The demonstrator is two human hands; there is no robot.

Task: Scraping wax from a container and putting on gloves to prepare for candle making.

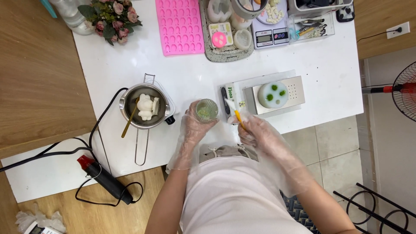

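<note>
The white table (182, 78) fills the middle of the view, set on a floor part wood, part pale tile, with a standing fan (405, 91) at 3 o'clock and a heat gun (106, 180) lying at 8 o'clock. A steel melting pot (143, 106) holding white lumps sits left of centre; a scale (277, 93) carrying a round white mould lies at its 3 o'clock, and a pink mould tray (179, 26) rests at 12. Near the table's front edge, the gloved left hand (195, 128) wraps around a small ribbed glass cup (206, 109) of pale green liquid: probably light, rigid, breakable and slippery under plastic gloves, best gripped round its sides. The gloved right hand (255, 130) pinches a thin yellow-handled tool (236, 113).
</note>
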